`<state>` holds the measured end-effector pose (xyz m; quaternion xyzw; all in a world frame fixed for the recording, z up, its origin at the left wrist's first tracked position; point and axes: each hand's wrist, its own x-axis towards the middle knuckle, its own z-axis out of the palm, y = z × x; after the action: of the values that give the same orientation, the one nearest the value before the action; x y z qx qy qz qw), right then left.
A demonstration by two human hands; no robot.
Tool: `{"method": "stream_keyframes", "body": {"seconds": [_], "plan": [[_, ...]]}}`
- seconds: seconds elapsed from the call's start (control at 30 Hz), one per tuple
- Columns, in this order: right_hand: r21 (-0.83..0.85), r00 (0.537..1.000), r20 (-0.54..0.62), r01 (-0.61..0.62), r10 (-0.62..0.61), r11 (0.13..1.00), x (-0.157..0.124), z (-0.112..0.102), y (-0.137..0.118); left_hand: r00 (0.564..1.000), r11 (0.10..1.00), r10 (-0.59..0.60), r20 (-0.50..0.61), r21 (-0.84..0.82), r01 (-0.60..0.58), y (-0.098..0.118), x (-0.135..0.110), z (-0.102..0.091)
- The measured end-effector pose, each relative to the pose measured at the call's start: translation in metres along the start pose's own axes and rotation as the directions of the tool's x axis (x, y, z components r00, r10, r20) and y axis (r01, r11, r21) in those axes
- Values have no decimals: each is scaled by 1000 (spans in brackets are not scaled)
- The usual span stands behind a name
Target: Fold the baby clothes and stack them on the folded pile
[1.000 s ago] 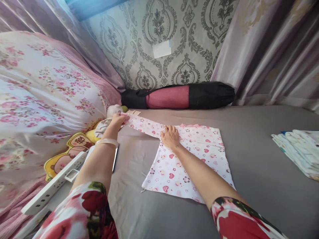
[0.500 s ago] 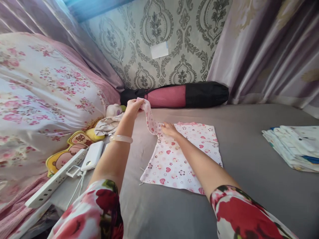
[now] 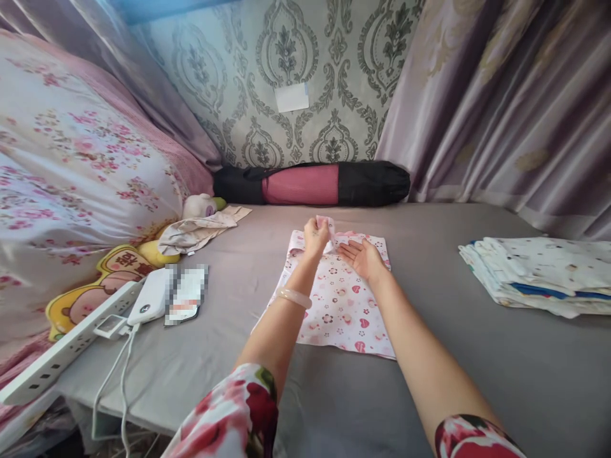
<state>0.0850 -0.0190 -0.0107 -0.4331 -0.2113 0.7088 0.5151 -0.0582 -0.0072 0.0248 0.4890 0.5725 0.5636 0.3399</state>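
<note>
A small white shirt [image 3: 338,305], printed with pink hearts and flowers, lies flat on the grey sheet in front of me. My left hand [image 3: 317,235] pinches its sleeve [image 3: 329,245] near the pink cuff and has it folded over the shirt's upper part. My right hand [image 3: 365,259] is open, palm turned up and fingers stretched toward the sleeve. The fingertips are close to the cloth; whether they touch it I cannot tell. My left forearm hides part of the shirt's left side.
A stack of folded cloths [image 3: 539,273] lies at the right. On the left are a power strip [image 3: 71,343], a white power bank [image 3: 151,296] with cables, a phone [image 3: 188,296], a crumpled cloth [image 3: 200,232] and a yellow cushion [image 3: 71,308]. A black and pink bag [image 3: 300,184] lies along the wall.
My left hand has carried the sleeve from the far left rightward over the shirt. My right hand has lifted off the shirt and turned palm up. The view has shifted slightly.
</note>
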Motion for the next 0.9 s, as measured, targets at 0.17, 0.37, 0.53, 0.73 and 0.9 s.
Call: {"method": "stream_keyframes", "body": {"seconds": [0.17, 0.37, 0.53, 0.73, 0.9], "plan": [[-39, 997, 61, 42, -39, 998, -4, -5, 1, 993, 1000, -22, 120, -2, 22, -17, -33, 26], [93, 996, 86, 15, -23, 996, -6, -3, 0, 994, 975, 89, -55, 208, -76, -34, -39, 2], [83, 999, -35, 24, -21, 996, 2, -2, 4, 977, 811, 134, -167, 585, -11, -38, -34, -26], [127, 981, -181, 94, -70, 987, 4, -5, 2, 993, 646, 103, -57, 763, -24, -43, -34, -31], [76, 955, -268, 152, -127, 985, 3, -7, -2, 997, 573, 70, 24, 817, -60, -53, -34, -31]]}}
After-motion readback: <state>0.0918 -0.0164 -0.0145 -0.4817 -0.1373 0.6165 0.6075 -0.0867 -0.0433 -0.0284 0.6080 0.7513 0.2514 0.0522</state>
